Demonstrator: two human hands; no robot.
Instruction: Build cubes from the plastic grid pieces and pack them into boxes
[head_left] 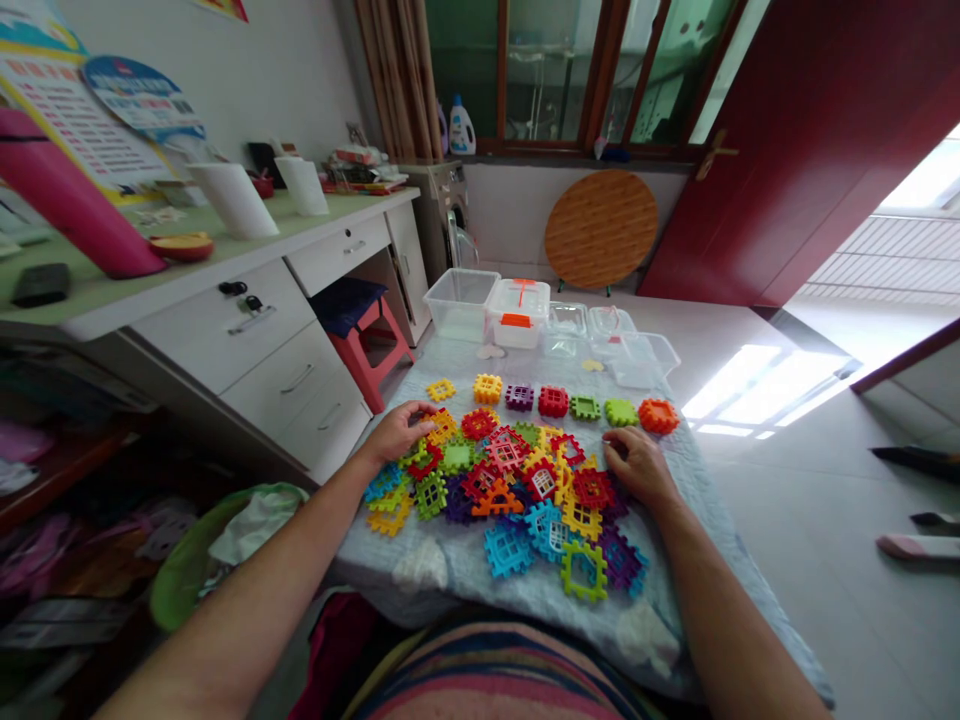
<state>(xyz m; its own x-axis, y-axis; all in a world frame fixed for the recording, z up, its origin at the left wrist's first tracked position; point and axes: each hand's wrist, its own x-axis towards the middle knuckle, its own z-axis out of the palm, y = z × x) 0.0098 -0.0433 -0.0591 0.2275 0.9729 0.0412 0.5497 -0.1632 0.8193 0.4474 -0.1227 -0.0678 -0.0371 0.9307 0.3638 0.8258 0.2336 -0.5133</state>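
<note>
A pile of colourful plastic interlocking pieces [506, 455] lies on the cloth-covered table. At its upper left, my left hand [403, 430] has its fingers closed on a yellow piece [441, 427]. My right hand [636, 462] rests at the pile's right side with its fingers curled; whether anything is under them is hidden. Behind the pile runs a row of stacked pieces: yellow [487, 388], purple [520, 397], red [553, 401], green [585, 406], lighter green [621, 411] and orange [659, 415]. A single yellow piece [441, 390] lies at the row's left end.
Clear plastic bins [459, 300] and a lidded box with orange clasps [519, 312] stand along the table's far edge. To the left are a red stool [375, 350] and a desk [255, 270]. A green basket [176, 570] sits low at the left.
</note>
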